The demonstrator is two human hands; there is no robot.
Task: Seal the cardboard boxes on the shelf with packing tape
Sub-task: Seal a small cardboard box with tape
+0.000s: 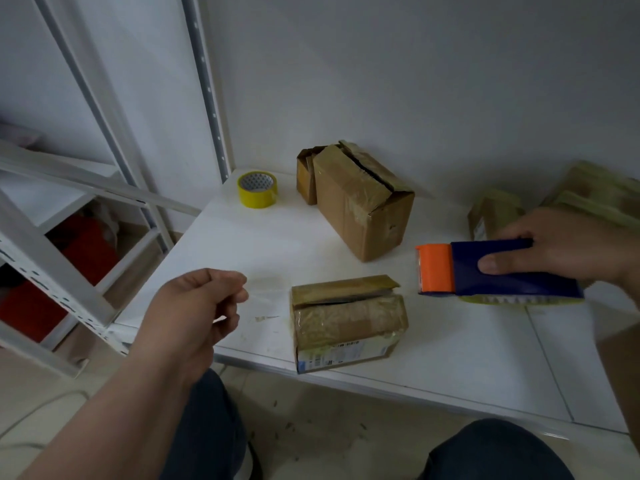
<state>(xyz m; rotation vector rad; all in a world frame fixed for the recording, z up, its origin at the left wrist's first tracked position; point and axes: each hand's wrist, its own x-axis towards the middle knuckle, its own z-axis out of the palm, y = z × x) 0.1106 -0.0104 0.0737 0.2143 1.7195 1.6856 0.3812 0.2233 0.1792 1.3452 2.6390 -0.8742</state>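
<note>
A small cardboard box (346, 320) lies near the front edge of the white shelf (249, 244), its top flap slightly raised. My right hand (571, 247) grips a blue and orange tape dispenser (498, 271) just right of and above that box. My left hand (197, 306) hovers left of the box, thumb and fingers pinched on the end of a faint clear tape strip (270, 292) that runs toward the box. A larger box (363, 202) stands behind, its top flaps parted along the seam.
A yellow tape roll (257, 189) sits at the shelf's back left corner. More taped boxes (495, 213) lie blurred at the right, behind my right hand. A white metal rack (69, 237) stands to the left. My knees are below the shelf edge.
</note>
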